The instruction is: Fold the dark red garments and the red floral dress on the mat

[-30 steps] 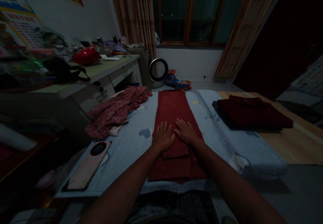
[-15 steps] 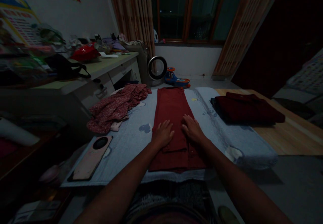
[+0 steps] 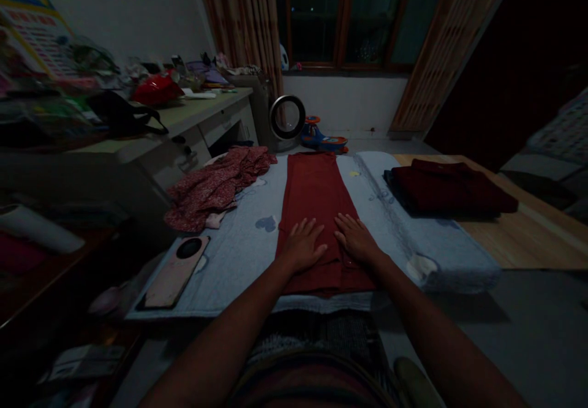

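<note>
The red garment [image 3: 315, 190] lies flat at the centre of the frame, its length running from the lower centre toward the upper centre, on a pale blue blanket [image 3: 239, 255]. The left hand [image 3: 303, 244] rests palm down on the garment, left of its midline, fingers extended and spread. The right hand [image 3: 357, 239] rests palm down at the garment's right edge, fingers extended and slightly apart. Neither hand pinches the fabric.

A phone [image 3: 172, 276] lies on the blanket at lower left, camera ring toward the top of the frame. A patterned cloth [image 3: 220, 184] is bunched above it at centre left. Folded dark red clothes [image 3: 452, 187] are stacked at right, near a bare wooden board [image 3: 523, 233]. At upper left, a desk [image 3: 186, 115] carries a red bag [image 3: 157, 90] and other items, too dim to identify.
</note>
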`<action>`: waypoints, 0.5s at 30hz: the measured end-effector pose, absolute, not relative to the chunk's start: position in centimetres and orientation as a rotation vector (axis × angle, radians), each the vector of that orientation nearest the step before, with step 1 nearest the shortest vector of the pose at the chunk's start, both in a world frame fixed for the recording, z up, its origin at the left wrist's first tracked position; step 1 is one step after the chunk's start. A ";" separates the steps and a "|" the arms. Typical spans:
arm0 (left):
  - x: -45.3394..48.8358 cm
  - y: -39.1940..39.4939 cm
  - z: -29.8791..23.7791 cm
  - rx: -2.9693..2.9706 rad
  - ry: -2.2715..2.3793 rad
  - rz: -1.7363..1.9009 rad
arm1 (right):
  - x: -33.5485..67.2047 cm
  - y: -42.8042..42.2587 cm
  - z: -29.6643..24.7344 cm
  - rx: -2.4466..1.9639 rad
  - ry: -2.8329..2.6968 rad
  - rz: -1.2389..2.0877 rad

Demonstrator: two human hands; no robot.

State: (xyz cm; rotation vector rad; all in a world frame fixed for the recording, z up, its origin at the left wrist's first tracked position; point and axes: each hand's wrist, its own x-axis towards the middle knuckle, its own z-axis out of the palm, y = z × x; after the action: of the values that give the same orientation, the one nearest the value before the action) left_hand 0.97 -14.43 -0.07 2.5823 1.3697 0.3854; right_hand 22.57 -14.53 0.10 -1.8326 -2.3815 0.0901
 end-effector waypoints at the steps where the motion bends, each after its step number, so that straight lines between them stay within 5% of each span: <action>1: 1.0 -14.7 0.1 2.589 1.379 0.410 | 22.6 -14.8 0.3 -1.857 -2.357 0.089; 15: 1.2 -17.7 2.2 2.663 1.062 0.514 | 21.9 -17.6 -0.3 -1.547 -2.211 0.263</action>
State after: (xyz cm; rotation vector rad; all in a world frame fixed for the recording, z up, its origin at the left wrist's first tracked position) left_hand 1.17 -17.71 2.22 2.6627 1.0617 0.5135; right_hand 21.94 -17.60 -0.26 -1.5471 -2.2110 0.2631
